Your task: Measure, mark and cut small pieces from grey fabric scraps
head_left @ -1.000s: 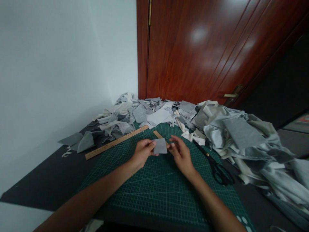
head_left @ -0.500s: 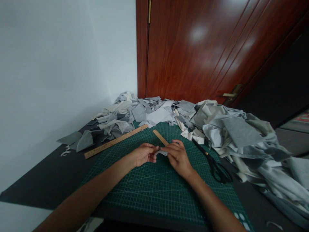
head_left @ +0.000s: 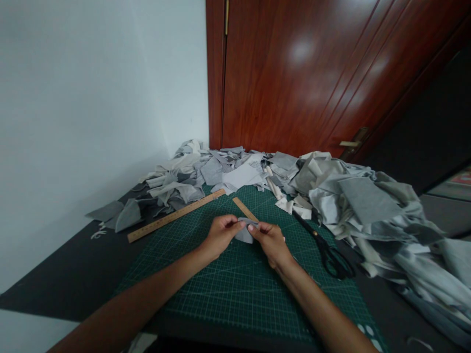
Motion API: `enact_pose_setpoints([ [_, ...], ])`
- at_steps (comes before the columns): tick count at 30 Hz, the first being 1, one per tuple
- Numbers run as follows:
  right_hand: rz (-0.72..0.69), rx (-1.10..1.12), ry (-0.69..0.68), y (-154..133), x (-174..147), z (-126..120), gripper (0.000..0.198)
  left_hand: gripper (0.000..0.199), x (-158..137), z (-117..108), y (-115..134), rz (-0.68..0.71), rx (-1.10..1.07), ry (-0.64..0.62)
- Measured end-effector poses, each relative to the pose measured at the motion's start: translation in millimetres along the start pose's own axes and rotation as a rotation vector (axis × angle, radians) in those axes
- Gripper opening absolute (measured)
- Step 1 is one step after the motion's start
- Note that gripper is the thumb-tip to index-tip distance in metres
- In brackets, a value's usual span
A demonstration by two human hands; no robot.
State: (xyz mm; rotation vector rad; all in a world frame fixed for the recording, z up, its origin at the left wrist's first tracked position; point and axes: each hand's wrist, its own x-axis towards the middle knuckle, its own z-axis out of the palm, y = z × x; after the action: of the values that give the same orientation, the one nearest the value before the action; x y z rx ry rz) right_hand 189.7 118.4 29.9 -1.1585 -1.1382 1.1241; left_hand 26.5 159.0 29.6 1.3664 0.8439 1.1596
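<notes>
Between my two hands is a small light-grey piece of fabric [head_left: 244, 236], its lower part hanging down over the mat. My left hand [head_left: 222, 234] pinches its upper left edge between thumb and fingers. On the other side, my right hand [head_left: 271, 240] pinches the upper right edge, thumb on the near face. Both hands are above the green cutting mat [head_left: 228, 289]. A short wooden ruler [head_left: 244, 209] lies just beyond the fabric, its near end hidden by my hands.
A longer wooden ruler [head_left: 176, 215] lies slanted on the left. Black-handled scissors [head_left: 331, 255] rest on the mat's right side. Heaps of grey and white fabric scraps [head_left: 368, 198] line the back and right, before a wooden door [head_left: 279, 78] and a white wall [head_left: 91, 98].
My hands have turned the fabric piece, so its broad face now shows hanging down instead of a thin curved edge. My thumbs now press on its near side. The tools lie still.
</notes>
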Motion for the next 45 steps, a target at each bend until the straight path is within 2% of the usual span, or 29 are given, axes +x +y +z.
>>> enact_pose_setpoints([
  [10,0.069,0.063,-0.088,-9.1,-1.3,1.4,0.04,0.032,-4.7,2.6,7.5,-0.135,-0.143,0.019],
  [18,-0.017,0.12,0.062,-4.2,-0.5,6.3,0.034,0.038,-5.9,4.5,1.6,-0.143,-0.194,0.073],
  [23,-0.086,0.122,0.109,-0.4,-2.5,8.2,0.03,0.043,-7.4,7.1,3.9,-0.208,-0.25,0.062],
  [33,-0.118,0.056,0.125,3.0,-1.8,7.9,0.027,0.046,-7.7,8.5,6.4,-0.256,-0.298,0.082],
  [38,-0.127,-0.004,0.13,4.8,-0.5,6.2,0.033,0.046,-8.2,8.6,9.0,-0.265,-0.307,0.079],
  [42,-0.166,-0.088,0.137,3.4,0.6,3.3,0.035,0.047,-8.9,8.0,8.1,-0.251,-0.248,0.029],
  [45,-0.225,-0.187,0.152,1.1,-0.3,1.2,0.028,0.048,-10.3,8.2,5.7,-0.235,-0.191,-0.008],
])
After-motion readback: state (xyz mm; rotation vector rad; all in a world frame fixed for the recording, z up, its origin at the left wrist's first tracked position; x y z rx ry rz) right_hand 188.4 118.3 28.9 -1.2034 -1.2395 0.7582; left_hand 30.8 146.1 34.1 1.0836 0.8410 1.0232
